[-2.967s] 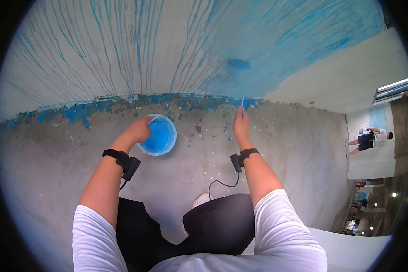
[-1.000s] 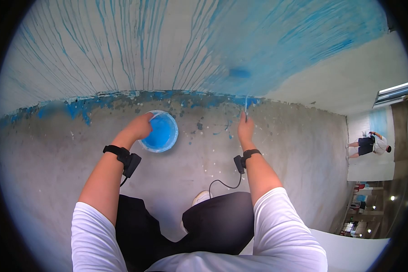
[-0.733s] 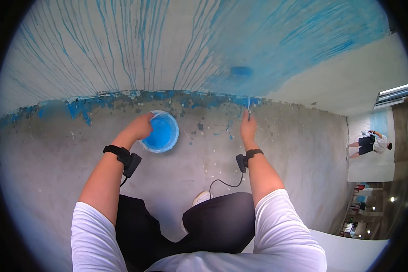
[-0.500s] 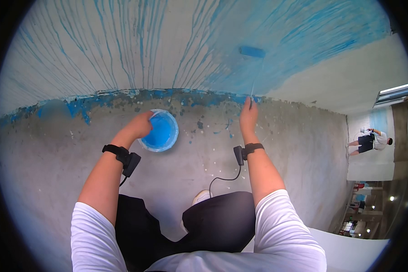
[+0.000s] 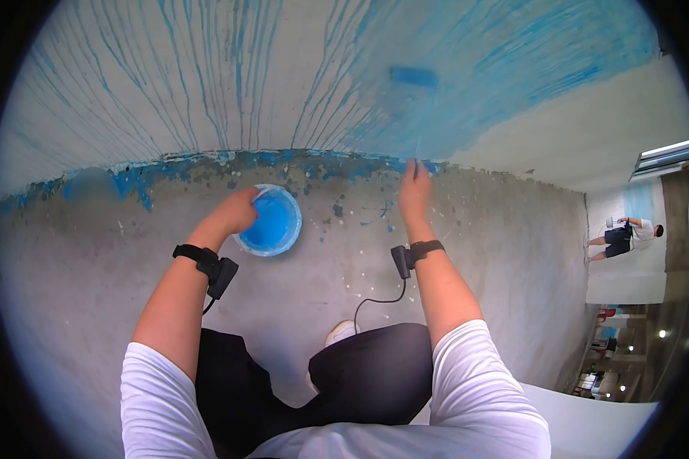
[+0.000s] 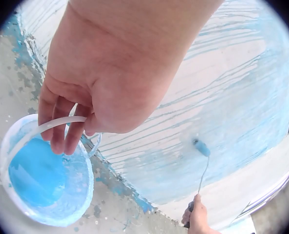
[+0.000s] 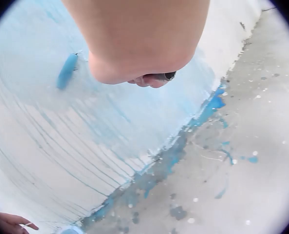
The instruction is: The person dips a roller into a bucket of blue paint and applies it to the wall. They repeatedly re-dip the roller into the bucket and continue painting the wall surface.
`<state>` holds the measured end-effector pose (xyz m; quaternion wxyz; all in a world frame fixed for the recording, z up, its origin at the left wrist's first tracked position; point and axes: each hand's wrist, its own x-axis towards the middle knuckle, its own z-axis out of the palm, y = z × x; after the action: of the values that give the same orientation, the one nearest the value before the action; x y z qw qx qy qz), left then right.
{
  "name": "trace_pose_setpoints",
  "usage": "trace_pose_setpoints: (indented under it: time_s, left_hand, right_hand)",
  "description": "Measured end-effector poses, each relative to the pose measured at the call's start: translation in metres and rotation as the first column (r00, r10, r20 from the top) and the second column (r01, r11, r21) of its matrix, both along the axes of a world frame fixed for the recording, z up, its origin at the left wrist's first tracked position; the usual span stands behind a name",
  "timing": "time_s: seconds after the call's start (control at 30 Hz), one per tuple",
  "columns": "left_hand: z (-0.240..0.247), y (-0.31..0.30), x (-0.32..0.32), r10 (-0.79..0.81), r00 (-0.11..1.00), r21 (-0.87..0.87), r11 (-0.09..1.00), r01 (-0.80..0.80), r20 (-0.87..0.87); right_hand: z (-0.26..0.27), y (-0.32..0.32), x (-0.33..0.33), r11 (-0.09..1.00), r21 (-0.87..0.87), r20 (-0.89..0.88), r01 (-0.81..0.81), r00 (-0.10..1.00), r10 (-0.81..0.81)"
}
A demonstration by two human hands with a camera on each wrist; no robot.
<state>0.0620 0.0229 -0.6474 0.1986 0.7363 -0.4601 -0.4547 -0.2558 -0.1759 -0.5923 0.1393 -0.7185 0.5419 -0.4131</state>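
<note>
My left hand (image 5: 238, 211) holds a white bucket (image 6: 84, 195) by its thin handle (image 6: 25, 139), fingers hooked under it in the left wrist view. Bright blue paint (image 5: 272, 222) lies inside the bucket. With my right hand (image 5: 416, 194) I grip the dark handle (image 6: 189, 214) of a paint roller (image 5: 414, 76), whose blue sleeve is against the wall (image 5: 314, 84). A thin wire frame joins sleeve and handle. From the right wrist, the roller sleeve (image 7: 67, 71) shows left of my hand, and only the end of the grip (image 7: 170, 76) peeks out.
Blue paint covers the wall's right part, with long drips on the left. Splashes mark the grey concrete floor (image 5: 497, 252) along the wall's base. Another person (image 5: 628, 236) stands at another wall, far right. My shoe (image 5: 340, 333) shows below, near a black cable (image 5: 379, 302).
The roller has moved up the wall from its lower spot, then slightly left over the last half second. My right hand has followed it. The bucket has stayed nearly in place.
</note>
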Motion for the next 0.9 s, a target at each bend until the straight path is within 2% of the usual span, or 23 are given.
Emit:
trace_pose_setpoints:
  time_s: [0.03, 0.1, 0.13, 0.2, 0.23, 0.3, 0.53, 0.6, 0.7, 0.8, 0.83, 0.9]
  left_hand:
    - [0.000, 0.000, 0.001, -0.007, 1.000, 0.003, 1.000, 0.007, -0.005]
    - [0.001, 0.001, 0.002, -0.012, 1.000, 0.008, 1.000, 0.012, -0.009]
    - [0.002, 0.003, 0.002, -0.017, 1.000, 0.001, 1.000, 0.017, -0.003]
    - [0.005, 0.004, 0.003, -0.020, 1.000, -0.004, 1.000, 0.020, 0.005]
    - [0.006, 0.004, 0.003, -0.029, 1.000, -0.003, 1.000, 0.029, 0.008]
    - [0.006, 0.004, 0.002, -0.039, 0.999, -0.002, 0.999, 0.039, 0.010]
    - [0.006, 0.003, -0.001, -0.009, 1.000, -0.005, 1.000, 0.009, -0.012]
    - [0.011, 0.002, -0.001, 0.009, 0.999, 0.001, 1.000, -0.009, -0.035]
    - [0.011, 0.002, 0.000, 0.020, 0.999, 0.044, 0.999, -0.018, -0.050]
    - [0.003, 0.004, 0.001, -0.019, 1.000, 0.002, 1.000, 0.019, 0.004]
    - [0.003, 0.004, 0.001, -0.018, 1.000, -0.007, 1.000, 0.018, 0.001]
    - [0.004, 0.005, 0.002, -0.015, 1.000, -0.013, 1.000, 0.015, 0.001]
  right_hand:
    - [0.001, -0.002, 0.008, 1.000, 0.000, 0.002, 0.001, 1.000, -0.001]
    - [0.002, -0.003, 0.020, 0.952, 0.283, 0.247, -0.119, 0.968, 0.047]
    - [-0.002, -0.001, 0.026, 0.950, 0.286, 0.250, -0.122, 0.967, 0.049]
    - [-0.012, 0.009, 0.035, 0.869, 0.476, 0.366, -0.137, 0.929, -0.054]
    - [-0.030, 0.011, 0.031, 0.868, 0.477, 0.367, -0.138, 0.929, -0.054]
    - [-0.064, 0.017, 0.019, 0.885, 0.465, 0.087, -0.034, 0.996, -0.008]
    - [-0.076, 0.020, 0.002, 0.868, 0.496, 0.003, 0.023, 1.000, -0.028]
    - [-0.069, 0.017, 0.005, 0.980, 0.199, 0.062, -0.020, 0.998, 0.008]
    - [-0.022, 0.010, 0.020, 0.973, 0.208, 0.110, -0.096, 0.991, 0.074]
    - [-0.019, 0.014, 0.031, 0.984, 0.163, 0.075, -0.076, 0.995, 0.065]
    - [-0.034, 0.012, 0.024, 0.983, 0.164, 0.076, -0.077, 0.995, 0.065]
    - [-0.069, 0.013, 0.007, 0.975, 0.221, -0.106, -0.030, 0.993, 0.055]
